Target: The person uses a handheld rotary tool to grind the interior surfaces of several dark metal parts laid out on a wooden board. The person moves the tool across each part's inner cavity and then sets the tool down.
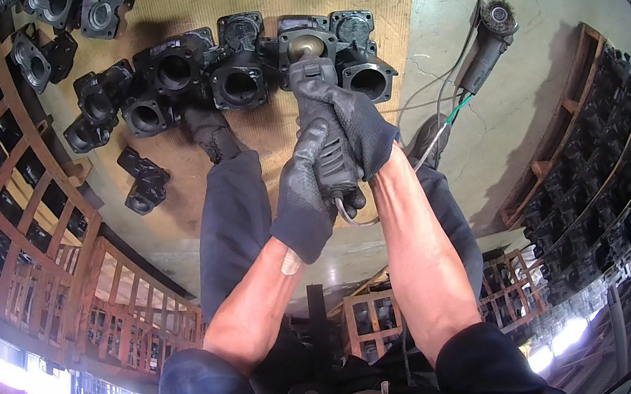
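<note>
Both my hands wear black gloves and are wrapped round a black angle grinder (331,165). My left hand (304,186) grips its body from the left. My right hand (357,119) holds it from the right, farther forward near the head. The grinder's rounded disc (305,48) is over the opening of a black flanged casting (302,26), close to or touching its face. Beside it stand more black castings with round bores, among them one with a wide bore (240,86) to the left and another casting (370,81) to the right.
A second grinder with a wire brush (483,52) lies on the floor at right, its cord nearby. A small black casting (143,180) rests on the cardboard (174,150). Rust-coloured metal crates (8,106) stand at left; a crate of castings (608,148) stands at right.
</note>
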A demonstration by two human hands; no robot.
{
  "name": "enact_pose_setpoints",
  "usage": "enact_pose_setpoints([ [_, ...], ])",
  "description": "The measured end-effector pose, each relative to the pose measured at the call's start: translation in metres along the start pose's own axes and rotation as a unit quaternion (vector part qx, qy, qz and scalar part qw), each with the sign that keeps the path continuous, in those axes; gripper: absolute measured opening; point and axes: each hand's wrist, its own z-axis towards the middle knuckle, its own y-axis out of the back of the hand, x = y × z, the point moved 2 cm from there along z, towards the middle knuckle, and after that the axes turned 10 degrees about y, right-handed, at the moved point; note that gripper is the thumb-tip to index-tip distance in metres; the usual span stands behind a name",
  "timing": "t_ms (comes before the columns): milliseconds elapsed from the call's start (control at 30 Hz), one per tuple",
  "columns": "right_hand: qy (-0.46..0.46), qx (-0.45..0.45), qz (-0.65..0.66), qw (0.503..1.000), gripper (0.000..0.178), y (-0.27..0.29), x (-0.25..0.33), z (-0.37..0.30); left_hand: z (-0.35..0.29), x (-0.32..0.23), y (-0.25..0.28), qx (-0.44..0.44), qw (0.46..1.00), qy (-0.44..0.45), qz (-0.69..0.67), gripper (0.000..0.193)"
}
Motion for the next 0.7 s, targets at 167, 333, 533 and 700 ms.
enact_pose_setpoints([
  [167,-0.005,0.005,0.003,1.000,0.032,0.003,-0.004,0.010,0.010,-0.003,0.001,0.024,1.000,-0.017,-0.008,0.039],
  [333,-0.008,0.004,0.011,1.000,0.032,0.001,0.002,0.013,0.018,-0.004,0.003,0.057,0.998,-0.008,-0.013,0.037],
  [533,0.013,0.033,0.033,0.999,0.025,0.011,0.000,0.035,0.035,-0.013,-0.003,0.088,0.996,-0.011,-0.016,0.034],
  [700,-0.007,0.015,0.003,1.000,0.030,0.005,0.003,0.029,0.032,-0.011,-0.001,0.082,0.996,0.005,-0.035,0.034],
])
